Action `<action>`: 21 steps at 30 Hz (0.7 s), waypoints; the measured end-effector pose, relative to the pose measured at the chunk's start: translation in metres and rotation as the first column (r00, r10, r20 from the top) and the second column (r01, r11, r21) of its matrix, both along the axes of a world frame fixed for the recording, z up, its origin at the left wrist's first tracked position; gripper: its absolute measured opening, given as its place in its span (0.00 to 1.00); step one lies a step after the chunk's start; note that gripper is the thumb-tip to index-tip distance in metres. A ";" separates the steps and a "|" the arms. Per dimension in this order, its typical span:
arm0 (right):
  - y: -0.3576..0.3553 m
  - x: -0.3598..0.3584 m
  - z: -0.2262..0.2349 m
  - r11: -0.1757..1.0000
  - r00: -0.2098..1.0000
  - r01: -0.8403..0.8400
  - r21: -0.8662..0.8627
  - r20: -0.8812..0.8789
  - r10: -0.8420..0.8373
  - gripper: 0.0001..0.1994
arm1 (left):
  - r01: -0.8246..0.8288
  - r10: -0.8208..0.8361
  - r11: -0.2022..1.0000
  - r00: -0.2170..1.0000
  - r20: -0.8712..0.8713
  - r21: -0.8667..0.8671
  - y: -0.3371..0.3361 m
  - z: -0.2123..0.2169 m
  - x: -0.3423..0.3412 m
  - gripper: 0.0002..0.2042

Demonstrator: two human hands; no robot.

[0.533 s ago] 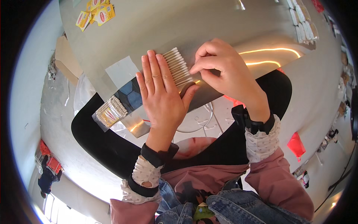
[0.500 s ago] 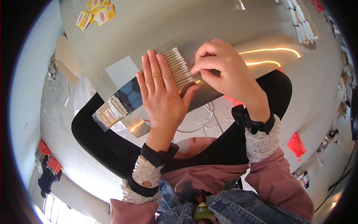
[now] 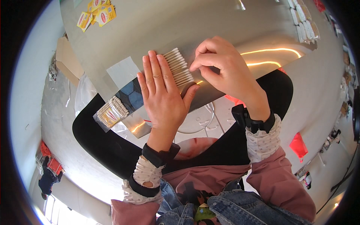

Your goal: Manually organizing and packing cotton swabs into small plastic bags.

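Note:
A row of cotton swabs point(image 3: 180, 67) with white tips and pale sticks lies side by side on the shiny metal table. My left hand point(image 3: 162, 88) rests flat over the row's left part, fingers stretched together and thumb apart, hiding the other ends. At the row's right end is my right hand point(image 3: 225, 67), its fingers curled closed and its index fingertip at the white tips. Whether anything sits between finger and thumb is hidden. Left of my left hand, a clear pack of cotton swabs point(image 3: 112, 111) with a yellow label lies at the table's near edge.
A white paper square point(image 3: 123, 72) and a dark blue patterned sheet point(image 3: 131, 94) lie beside my left hand. Yellow cards point(image 3: 96, 14) are heaped at the far left. Several bundled packs of white-tipped sticks point(image 3: 304, 22) stand at the far right. A cardboard box point(image 3: 68, 60) is beyond the table's left edge.
My right hand has shifted slightly up and left along the swab tips. My left hand stays flat in the same place.

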State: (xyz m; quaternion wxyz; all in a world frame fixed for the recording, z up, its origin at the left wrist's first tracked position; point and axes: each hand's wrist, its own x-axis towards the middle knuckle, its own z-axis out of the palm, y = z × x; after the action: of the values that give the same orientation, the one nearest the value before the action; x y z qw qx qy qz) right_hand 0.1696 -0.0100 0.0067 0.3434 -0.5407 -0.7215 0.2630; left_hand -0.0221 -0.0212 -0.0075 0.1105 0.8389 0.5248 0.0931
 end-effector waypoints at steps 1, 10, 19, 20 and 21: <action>0.000 0.000 0.000 1.000 1.000 -0.001 0.001 0.000 0.001 0.04 | -0.001 0.001 1.000 1.000 0.000 0.001 0.000 0.000 0.000 0.48; 0.006 -0.001 -0.003 0.999 0.999 0.031 0.012 -0.010 -0.030 0.04 | -0.003 0.003 1.000 1.000 0.006 0.001 0.000 0.001 0.000 0.48; 0.009 -0.003 -0.004 0.999 1.000 0.025 0.040 -0.003 -0.025 0.04 | -0.003 0.004 1.000 0.999 0.039 -0.024 0.000 0.001 -0.001 0.48; 0.010 -0.003 -0.006 0.998 0.999 0.042 0.040 0.002 -0.042 0.05 | -0.005 0.006 1.000 0.999 0.039 -0.020 0.000 0.001 0.000 0.48; 0.011 -0.003 -0.007 0.997 0.998 0.058 0.041 0.006 -0.058 0.05 | -0.006 0.007 1.000 0.999 0.038 -0.016 0.000 0.001 0.000 0.48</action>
State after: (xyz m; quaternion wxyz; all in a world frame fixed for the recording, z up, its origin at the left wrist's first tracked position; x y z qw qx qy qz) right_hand 0.1662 0.0005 0.0000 0.3594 -0.5553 -0.7119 0.2361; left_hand -0.0222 -0.0215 -0.0063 0.1270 0.8343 0.5260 0.1053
